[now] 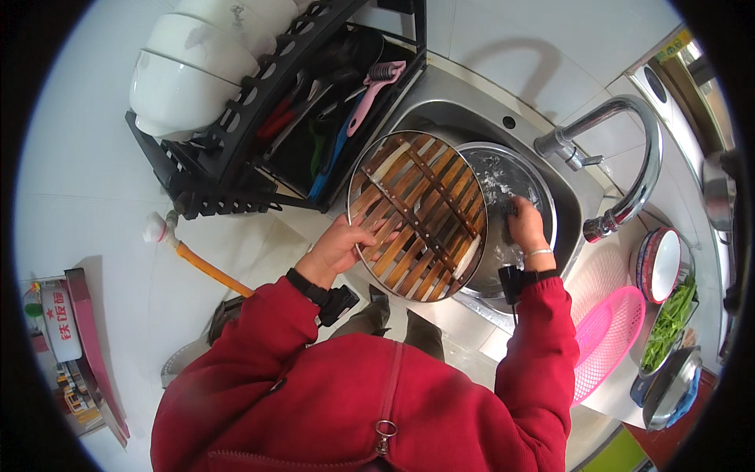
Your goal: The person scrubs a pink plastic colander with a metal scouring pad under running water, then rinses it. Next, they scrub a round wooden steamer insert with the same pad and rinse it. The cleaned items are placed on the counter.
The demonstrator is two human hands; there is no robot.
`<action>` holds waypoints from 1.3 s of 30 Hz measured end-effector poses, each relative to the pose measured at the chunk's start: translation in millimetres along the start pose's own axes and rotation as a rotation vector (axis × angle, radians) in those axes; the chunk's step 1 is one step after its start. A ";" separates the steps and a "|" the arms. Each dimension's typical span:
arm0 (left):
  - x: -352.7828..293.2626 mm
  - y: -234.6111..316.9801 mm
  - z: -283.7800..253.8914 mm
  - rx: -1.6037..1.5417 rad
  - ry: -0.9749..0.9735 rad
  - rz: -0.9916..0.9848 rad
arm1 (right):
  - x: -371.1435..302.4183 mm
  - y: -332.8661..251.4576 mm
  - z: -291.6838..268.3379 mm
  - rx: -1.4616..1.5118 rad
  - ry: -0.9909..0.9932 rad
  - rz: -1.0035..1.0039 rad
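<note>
My left hand point(344, 245) grips the near-left edge of a round wooden slatted steamer rack point(417, 212) with a thin metal rim. The rack is tilted over the front-left part of the sink point(448, 94), its two dark riveted crossbars showing. A round metal basin point(543, 181) stands in the sink, partly hidden behind the rack, with whitish suds or wet glints inside. My right hand point(527, 226) is over the basin, its fingers curled round something small and dark that I cannot make out.
A chrome faucet point(653, 149) arches at the sink's right. Left of the sink stands a black dish rack point(220, 149) with white bowls point(189, 71) and utensils. Pink baskets point(609, 338), stacked bowls point(665, 263) and green vegetables point(668, 322) are on the right.
</note>
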State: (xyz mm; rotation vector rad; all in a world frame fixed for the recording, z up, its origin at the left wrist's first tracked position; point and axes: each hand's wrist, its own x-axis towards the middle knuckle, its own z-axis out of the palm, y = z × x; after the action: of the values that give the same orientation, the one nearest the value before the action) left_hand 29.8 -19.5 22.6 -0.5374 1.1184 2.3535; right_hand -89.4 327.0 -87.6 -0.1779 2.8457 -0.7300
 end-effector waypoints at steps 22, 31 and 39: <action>-8.9 19.6 34.4 0.173 0.092 0.093 | 5.4 27.1 3.3 -0.456 -0.058 0.059; -11.1 22.4 29.8 0.178 0.123 0.190 | -28.5 -2.4 -1.7 -0.425 -0.430 -0.068; 0.0 7.8 43.2 0.322 -0.062 0.119 | -8.4 -140.8 -64.9 0.150 0.345 -0.341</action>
State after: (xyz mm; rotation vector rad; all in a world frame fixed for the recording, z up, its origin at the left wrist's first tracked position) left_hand 19.3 10.6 52.9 -0.2872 1.4975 2.2061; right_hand -86.1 235.9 38.0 -0.5771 3.1017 -1.1368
